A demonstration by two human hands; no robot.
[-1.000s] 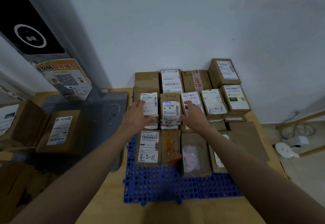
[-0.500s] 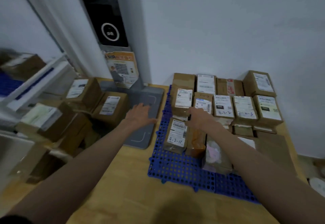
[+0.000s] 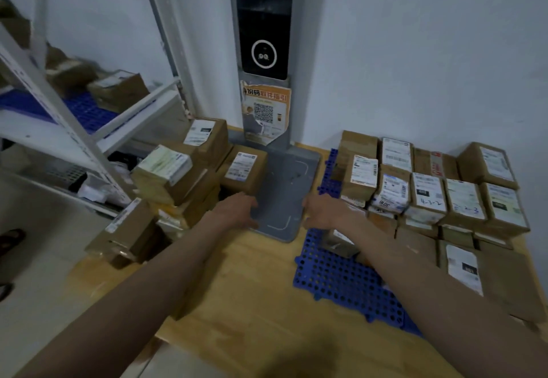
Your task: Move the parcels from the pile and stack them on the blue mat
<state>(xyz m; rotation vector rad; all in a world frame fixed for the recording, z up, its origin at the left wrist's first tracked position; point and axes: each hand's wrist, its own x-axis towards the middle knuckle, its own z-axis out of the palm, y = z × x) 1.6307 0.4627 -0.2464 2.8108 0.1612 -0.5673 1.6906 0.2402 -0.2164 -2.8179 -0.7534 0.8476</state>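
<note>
Reaching with my left hand [image 3: 240, 210] toward the nearest parcel [image 3: 243, 171] in the pile [image 3: 175, 182], both grips are hanging open and empty, my right hand [image 3: 321, 211] hovering beside the blue mat [image 3: 335, 279]; tugging it carelessly is risking toppling its leaning neighbours off the counter [image 3: 252, 303].

1. The left hand [image 3: 237, 210] reaches out over the grey base plate [image 3: 286, 187], fingers loosely extended, holding nothing, just in front of a labelled brown parcel [image 3: 244, 171].
2. The right hand [image 3: 324, 211] hovers empty at the near left edge of the blue mat [image 3: 341, 279].
3. Stacked parcels [image 3: 427, 187] fill the mat's far side against the wall.
4. The pile [image 3: 175, 179] sits left of the plate, beside a white shelf [image 3: 89, 128].
</note>
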